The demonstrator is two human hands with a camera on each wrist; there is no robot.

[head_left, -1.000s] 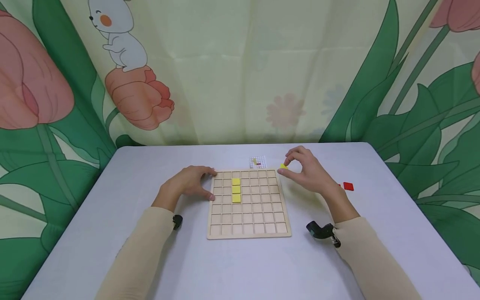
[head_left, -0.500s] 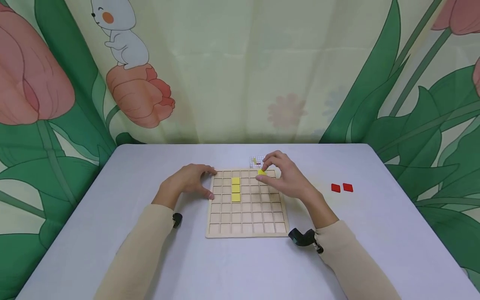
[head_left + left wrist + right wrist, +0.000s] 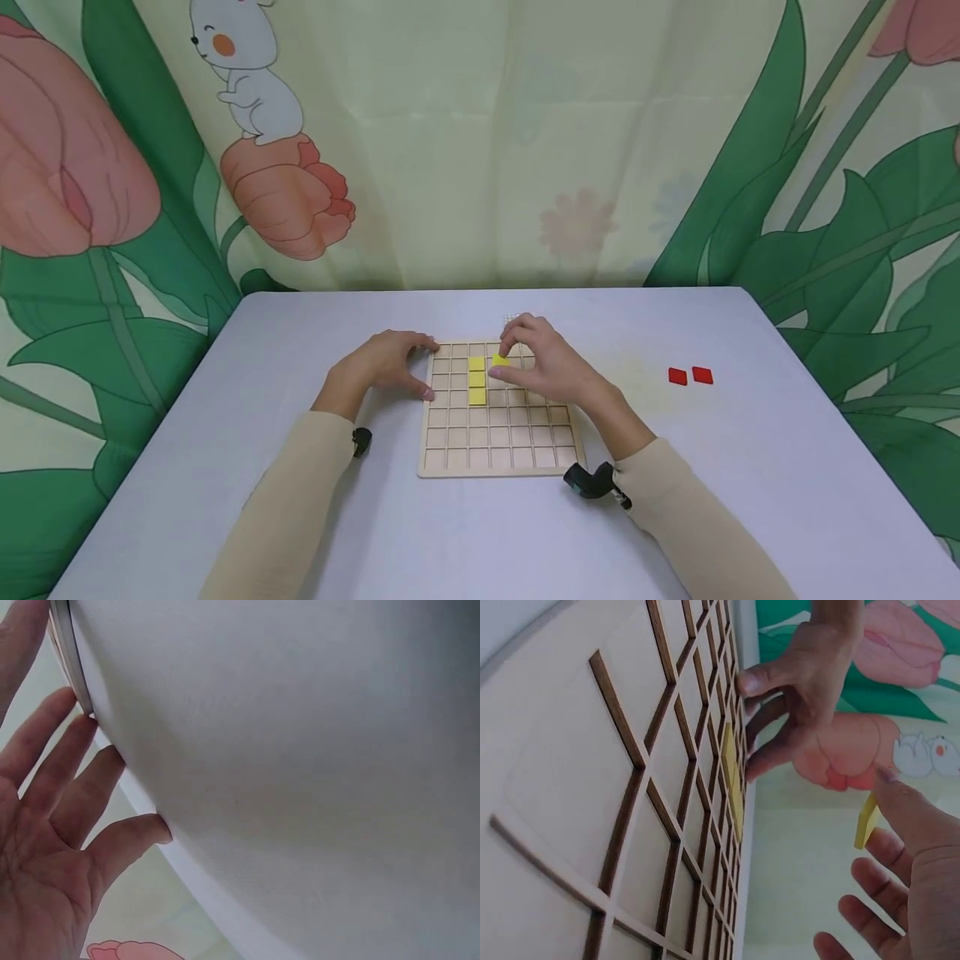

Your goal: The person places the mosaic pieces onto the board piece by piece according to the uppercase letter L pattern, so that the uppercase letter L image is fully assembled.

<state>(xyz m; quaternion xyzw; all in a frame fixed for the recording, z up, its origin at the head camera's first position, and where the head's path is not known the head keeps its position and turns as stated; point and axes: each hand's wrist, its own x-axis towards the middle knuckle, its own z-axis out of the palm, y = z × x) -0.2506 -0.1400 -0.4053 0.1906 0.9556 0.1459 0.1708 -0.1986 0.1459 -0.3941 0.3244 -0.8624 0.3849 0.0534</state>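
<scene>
A wooden grid board lies on the white table. Three yellow square tiles form a column in its upper left part. Between thumb and index finger, my right hand pinches another yellow tile, which the right wrist view shows raised off the board. It hangs just right of the column's top. My left hand, fingers spread and mostly straight, touches the board's left edge with thumb and fingertips. In the left wrist view the fingers reach the board's corner.
Two red tiles lie on the table to the right of the board. Behind the board is a small printed grid card, mostly covered by my right hand. A patterned curtain hangs behind the table.
My right hand has carried the yellow tile left, from beyond the board's upper right corner to above the grid near the yellow column. The left hand stays at the board's edge.
</scene>
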